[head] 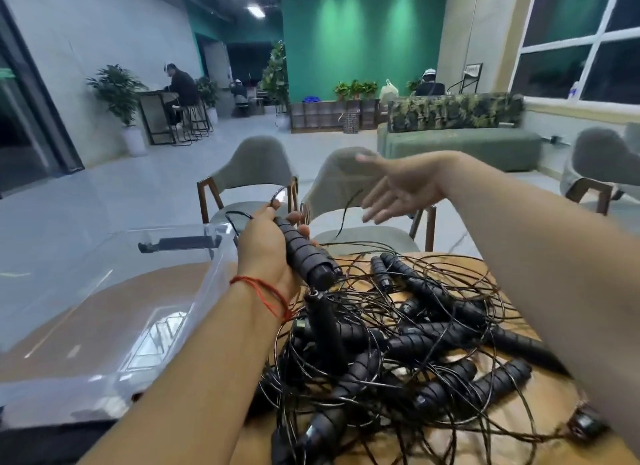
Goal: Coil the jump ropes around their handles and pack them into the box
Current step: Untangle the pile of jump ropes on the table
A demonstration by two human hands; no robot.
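One handle [306, 256] out of many was up off the counter [554, 400], held in the left grip [266, 242] just right of the clear box [207, 291]. Fingers and thumb were curled round the ribbed black shaft, its capped end pointing down at the heap. My guess is that it was held high so that its thin cord [277, 195] could run free of the tangle for winding. The cord rose in a loop from the top of the fist; past that I could not trace it.

Right grip [401, 187] was further right of the box and raised. It was released, palm showing, fingers straight and spread, holding and touching nothing. A loose strand [346, 210] hung just under it, apart from the fingertips. I judged it to be reaching for the cord to start a wrap.

Other jump ropes [398, 343] lay heaped on the counter right of the box, handles and cords crossing, none coiled that I could see. The box stood open-topped. A dark bar [180, 244] sat at its far wall, latch or contents I could not tell.
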